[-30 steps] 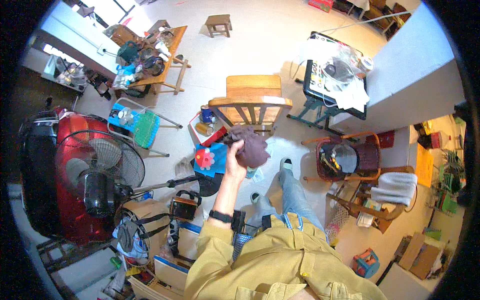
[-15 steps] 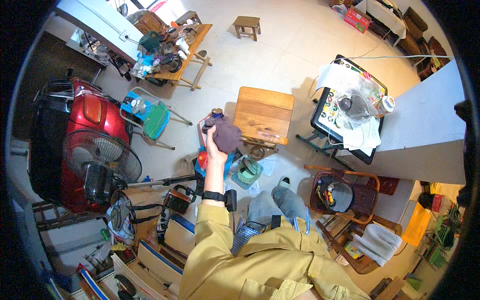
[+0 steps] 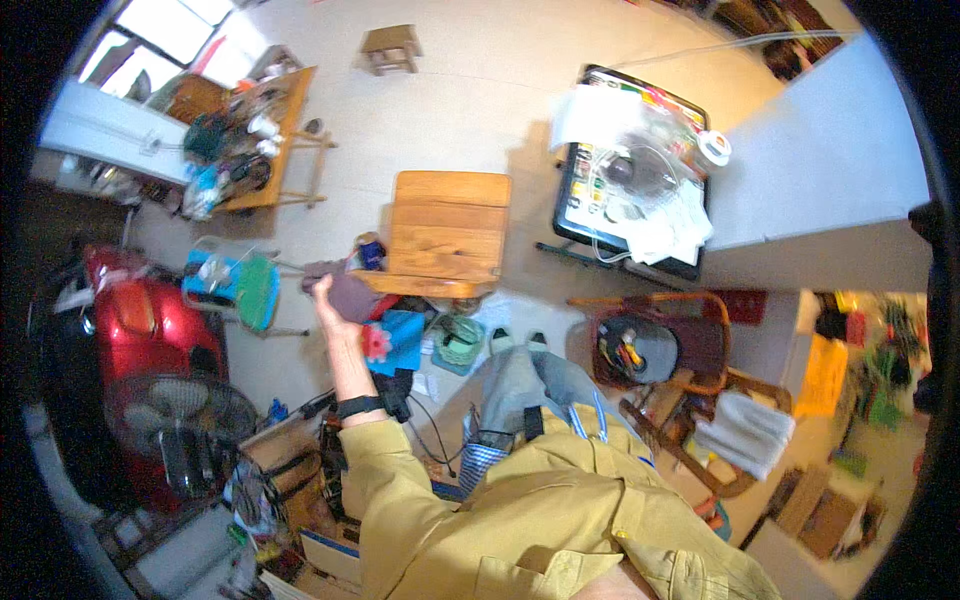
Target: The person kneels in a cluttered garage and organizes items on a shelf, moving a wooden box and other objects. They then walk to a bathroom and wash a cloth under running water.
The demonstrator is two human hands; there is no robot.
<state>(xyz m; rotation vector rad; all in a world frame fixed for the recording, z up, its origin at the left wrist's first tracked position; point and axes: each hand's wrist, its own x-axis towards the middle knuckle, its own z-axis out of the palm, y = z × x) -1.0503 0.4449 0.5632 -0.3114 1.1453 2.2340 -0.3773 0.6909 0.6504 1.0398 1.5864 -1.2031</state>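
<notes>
Dark purple, bunched fabric cloth (image 3: pixel 352 297) already pinched in left hand (image 3: pixel 331 312), beside near-left corner of orange-brown wooden chair (image 3: pixel 450 225), not yet set down; chair contact unclear; right hand out of view, state can't be told.

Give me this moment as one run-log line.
left hand: holding dark purple cloth | right hand: not in view | nearby: wooden chair

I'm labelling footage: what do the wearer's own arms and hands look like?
The left hand is ungloved; a black band circles the forearm where the mustard-yellow sleeve ends. The right hand is out of view.
</notes>
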